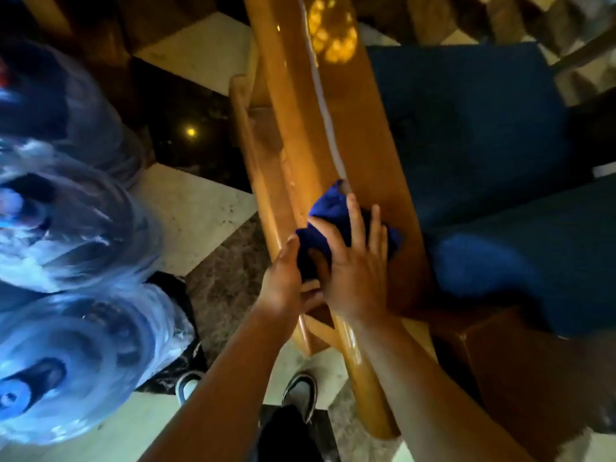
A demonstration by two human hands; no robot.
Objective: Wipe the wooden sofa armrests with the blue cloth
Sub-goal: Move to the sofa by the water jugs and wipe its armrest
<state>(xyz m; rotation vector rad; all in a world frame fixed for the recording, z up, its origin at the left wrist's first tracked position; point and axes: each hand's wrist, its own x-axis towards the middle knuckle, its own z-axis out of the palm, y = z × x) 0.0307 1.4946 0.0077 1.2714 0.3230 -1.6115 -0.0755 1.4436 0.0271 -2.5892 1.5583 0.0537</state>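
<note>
The right hand [353,261] lies on top of the blue cloth [333,215]. Its fingers are spread out and nearly straight, and they press the cloth down flat. That grip is wide open and does not curl round the cloth. The left hand [286,278] is just beside it, at 9 o'clock from the right hand. Its thumb touches the near edge of the cloth and its fingers bend under the side of the armrest [306,105]. I cannot tell if the left grip pinches the cloth or only touches it.

The cloth is bunched up and sits on the top of the wooden armrest, near the end closest to the person. The armrest is shiny and runs from 6 o'clock up to 12 o'clock. A thin pale streak [325,105] goes along it from the cloth toward 12 o'clock. A yellow patch of light [333,35] glows on the wood at the far end.

At 3 o'clock from the cloth is the dark blue sofa cushion [466,128].

At 9 o'clock stand big clear water jugs [80,221] on the floor [200,215]. They look blurry. One has a blue cap. I cannot tell what is inside them.

At 6 o'clock two shoes [300,391] stand on the tiled floor.
</note>
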